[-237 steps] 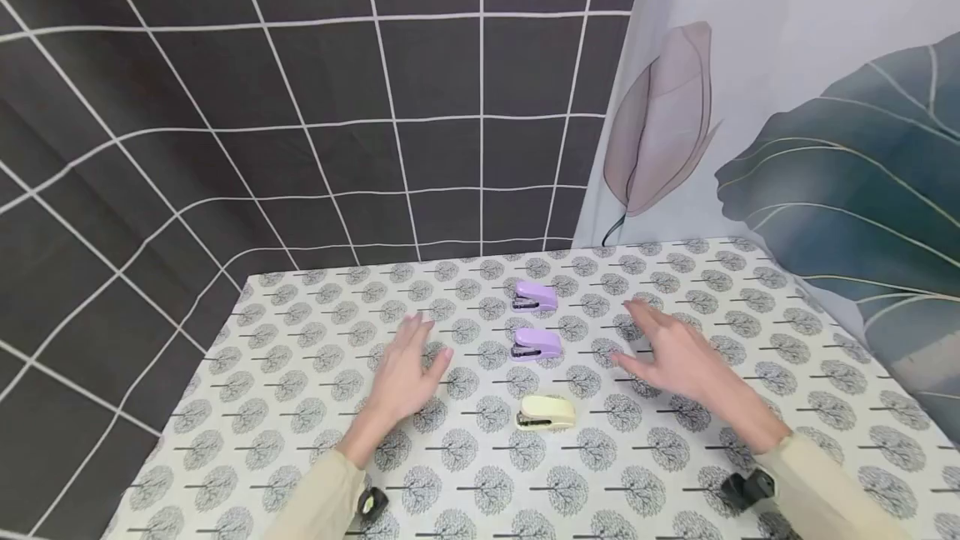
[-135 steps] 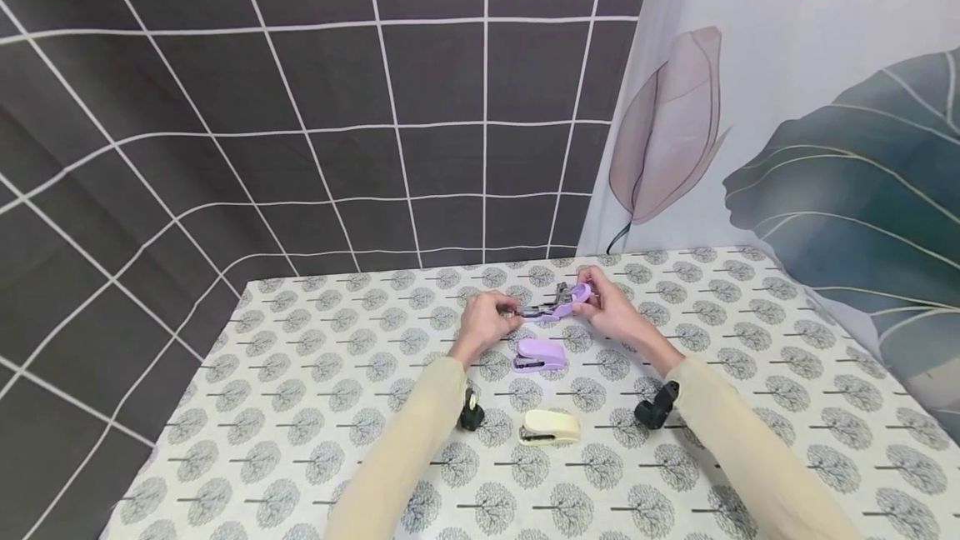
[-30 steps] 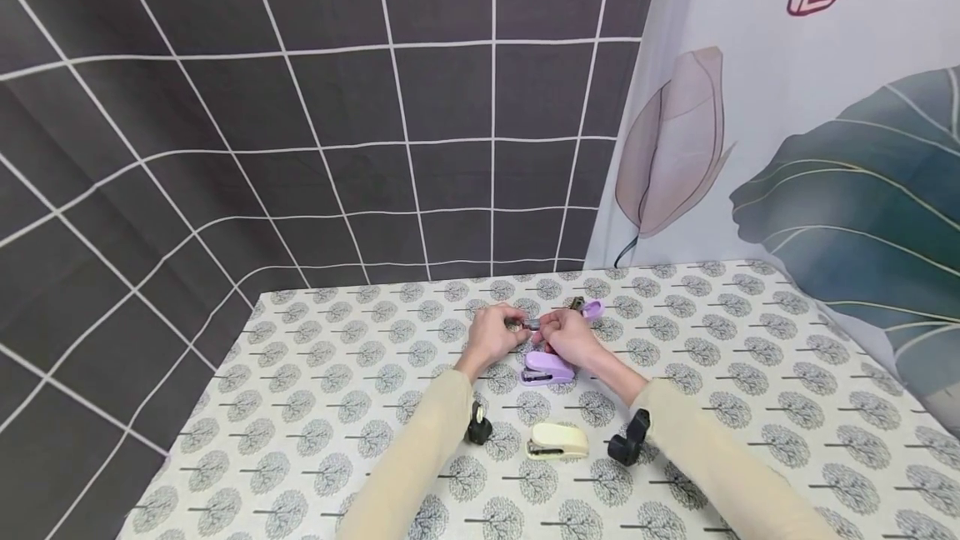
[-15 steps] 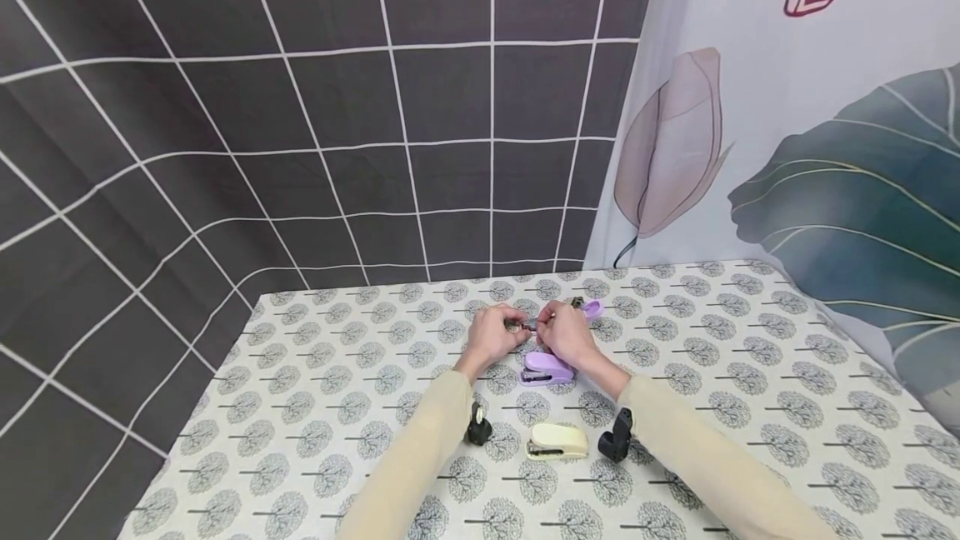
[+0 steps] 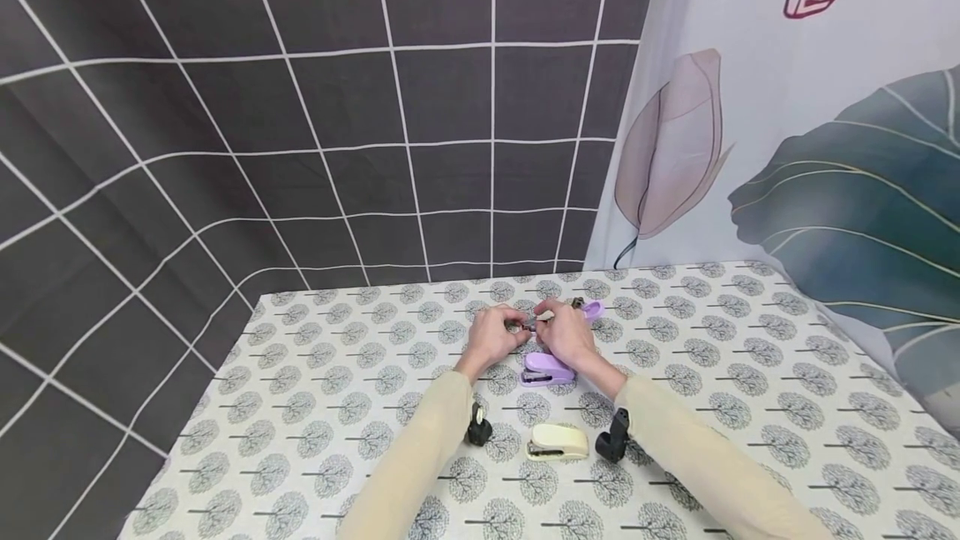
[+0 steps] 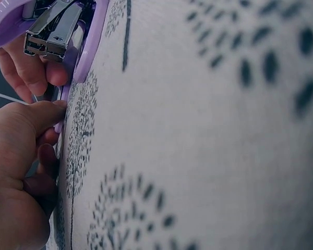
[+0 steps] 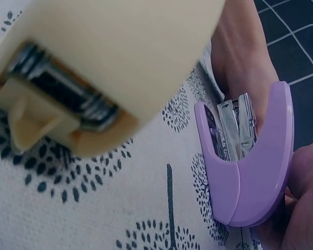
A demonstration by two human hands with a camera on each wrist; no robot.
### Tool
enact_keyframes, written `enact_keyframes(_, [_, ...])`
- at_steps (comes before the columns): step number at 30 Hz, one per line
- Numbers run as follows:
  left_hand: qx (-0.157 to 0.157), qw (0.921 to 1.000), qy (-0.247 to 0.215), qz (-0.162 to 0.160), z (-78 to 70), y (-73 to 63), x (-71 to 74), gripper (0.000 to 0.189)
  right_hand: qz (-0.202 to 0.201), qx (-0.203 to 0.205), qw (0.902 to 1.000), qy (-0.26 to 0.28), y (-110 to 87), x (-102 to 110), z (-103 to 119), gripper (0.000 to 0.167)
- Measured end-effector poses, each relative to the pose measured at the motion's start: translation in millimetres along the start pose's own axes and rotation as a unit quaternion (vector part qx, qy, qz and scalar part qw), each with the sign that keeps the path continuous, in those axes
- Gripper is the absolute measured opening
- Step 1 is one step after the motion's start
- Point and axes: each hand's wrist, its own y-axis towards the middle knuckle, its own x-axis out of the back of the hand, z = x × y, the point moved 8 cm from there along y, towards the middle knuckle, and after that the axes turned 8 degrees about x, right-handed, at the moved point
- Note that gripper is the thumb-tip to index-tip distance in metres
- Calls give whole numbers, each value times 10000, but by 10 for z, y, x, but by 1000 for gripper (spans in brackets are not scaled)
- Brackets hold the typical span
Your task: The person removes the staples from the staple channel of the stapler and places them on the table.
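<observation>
At the back of the table, a purple stapler (image 5: 593, 310) lies swung open, its metal parts bare in the left wrist view. My left hand (image 5: 495, 335) pinches the low, far-left end of its base between thumb and fingers. The right hand (image 5: 567, 333) comes in from the other side, its curled fingertips (image 6: 34, 75) at the stapler's rail, close to my left thumb. A thin metallic glint shows between the fingers; I cannot tell what small piece it is. Just in front of the hands sits a second purple stapler (image 5: 547, 368), closed.
A cream stapler (image 5: 557, 442) stands nearer the front, between my forearms, and looms large in the right wrist view. Tree-patterned cloth covers the table (image 5: 315, 407). Behind rises a dark gridded curtain (image 5: 442, 182), with a leaf-printed cloth (image 5: 675, 7) at right.
Hands were apart at first, all staplers closed. Then both took hold of the far purple stapler, which was opened. Over the last second my right hand turned slightly and its wrist shifted left.
</observation>
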Motion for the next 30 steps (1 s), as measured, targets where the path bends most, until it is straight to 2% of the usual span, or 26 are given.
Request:
enact_keyframes(8, [-77, 9999, 133, -57, -16, 2, 5, 28, 113, -164, 9991, 375, -13, -12, -30, 22])
enact_keyframes(17, [38, 10000, 86, 22, -6, -8, 0, 29, 0, -132, 9963, 849, -16, 28, -73, 19])
enact_keyframes(20, [59, 9999, 97, 32, 1, -4, -9, 30, -36, -81, 9939, 1101, -22, 66, -66, 19])
enact_keyframes(25, [46, 9999, 96, 1, 7, 5, -3, 29, -77, 169, 9927, 1190, -22, 168, -15, 18])
enact_keyframes(30, [19, 10000, 84, 17, 6, 1, -6, 28, -50, 55, 9887, 1495, -41, 293, -18, 20])
